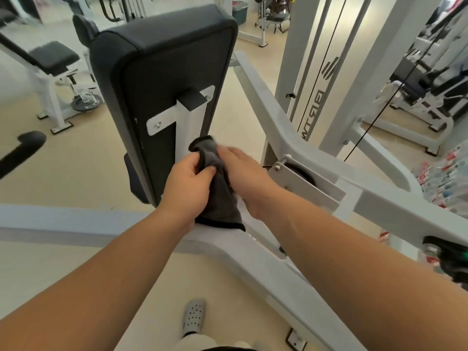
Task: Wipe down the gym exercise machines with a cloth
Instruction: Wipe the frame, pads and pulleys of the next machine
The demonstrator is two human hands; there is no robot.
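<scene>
A dark grey cloth (217, 196) hangs between both hands, just behind the black back pad (162, 67) of a white-framed machine. My left hand (187, 186) grips the cloth's upper part, fingers curled round it. On the cloth's right side my right hand (243, 173) holds it, its fingertips hidden behind the fabric. The cloth's lower end lies on the white frame (222, 239), close to the white upright post (188, 125) that carries the pad.
A white frame arm (278, 117) runs to the right, with a weight stack tower (319, 72) and black cable (374, 117) behind. Another bench machine (50, 62) stands at far left. A black handle (20, 150) juts in at left. My grey shoe (193, 317) is below.
</scene>
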